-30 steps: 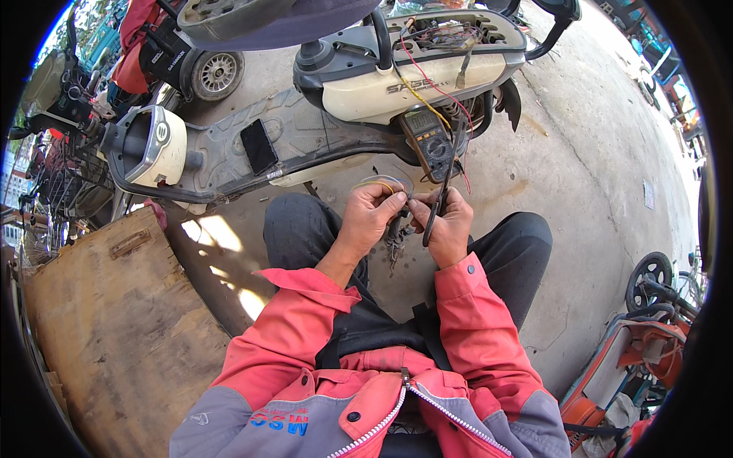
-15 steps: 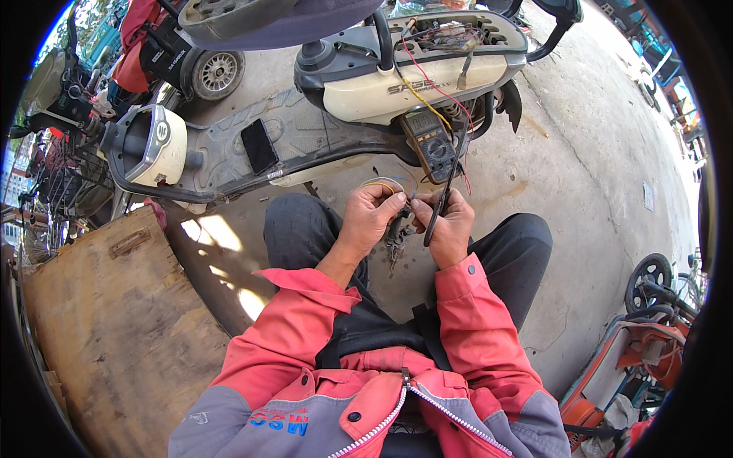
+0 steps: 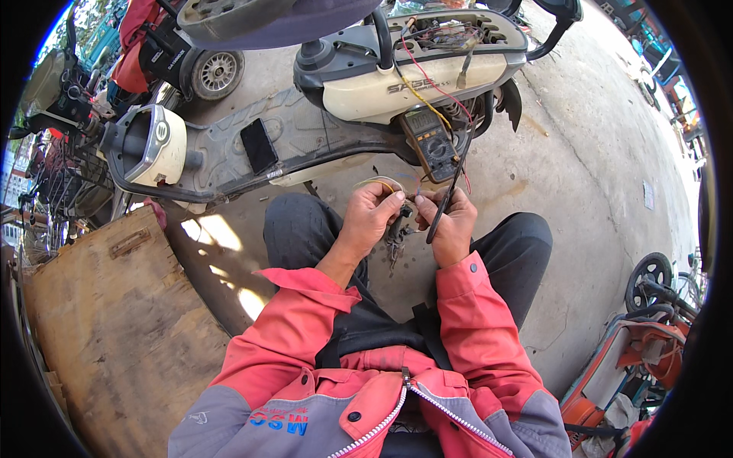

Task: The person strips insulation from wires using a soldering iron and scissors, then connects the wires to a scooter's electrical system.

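In front of my knees, my left hand [image 3: 368, 219] is closed, thumb and forefinger pinching thin wires; a yellow wire [image 3: 381, 182] loops up from its fingers. Close beside it, my right hand [image 3: 453, 226] pinches a wire end with its fingertips. That same hand also holds a long, slim dark tool [image 3: 438, 222], slanting up past the fingers; its exact kind is unclear. Below the fingertips hangs a dark bundle of connectors and wire ends [image 3: 396, 229], partly hidden by my left hand. Just beyond, a multimeter [image 3: 432, 143] with yellow and red leads leans against the scooter [image 3: 427, 84].
A black phone [image 3: 259, 146] lies on the scooter's footboard [image 3: 217, 136]. The scooter's seat base is uncovered, showing wiring [image 3: 450, 33]. On my left stands a worn wooden board [image 3: 114, 328]. An orange-red machine with a black wheel [image 3: 648, 284] is at the right.
My right hand has shifted slightly right and away from the left, and the dark tool in it has moved along. My left hand stays nearly in place.
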`<action>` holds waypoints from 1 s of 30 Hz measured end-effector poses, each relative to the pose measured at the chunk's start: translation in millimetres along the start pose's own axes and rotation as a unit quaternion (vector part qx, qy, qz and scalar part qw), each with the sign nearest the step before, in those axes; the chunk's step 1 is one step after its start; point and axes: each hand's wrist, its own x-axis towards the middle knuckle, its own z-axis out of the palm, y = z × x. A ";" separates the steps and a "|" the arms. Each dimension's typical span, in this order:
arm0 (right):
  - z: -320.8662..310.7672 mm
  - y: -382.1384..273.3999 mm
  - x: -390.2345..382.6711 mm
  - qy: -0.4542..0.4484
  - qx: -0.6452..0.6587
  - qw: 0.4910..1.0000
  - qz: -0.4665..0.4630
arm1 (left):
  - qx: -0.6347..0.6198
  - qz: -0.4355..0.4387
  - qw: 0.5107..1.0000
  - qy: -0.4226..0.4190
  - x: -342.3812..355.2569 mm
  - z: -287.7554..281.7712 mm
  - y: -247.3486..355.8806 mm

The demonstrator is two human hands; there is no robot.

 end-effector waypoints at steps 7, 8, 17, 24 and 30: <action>-1.6 -0.6 0.6 0.009 0.001 1.000 0.008 | -0.010 -0.003 1.000 -0.002 1.7 -2.5 -4.2; -2.1 -0.5 0.9 0.009 0.002 1.000 0.010 | -0.012 -0.007 1.000 -0.003 1.8 -3.1 -4.7; -6.6 -1.3 3.7 0.015 0.020 0.999 0.033 | -0.023 -0.008 1.000 -0.009 1.7 -3.9 -4.1; -9.9 -0.3 5.8 0.030 0.056 0.997 0.048 | -0.045 -0.011 0.999 0.010 0.6 -4.0 -2.4; -11.9 1.2 6.6 0.037 0.051 0.996 0.055 | -0.069 0.009 0.998 0.010 2.7 -3.7 -7.0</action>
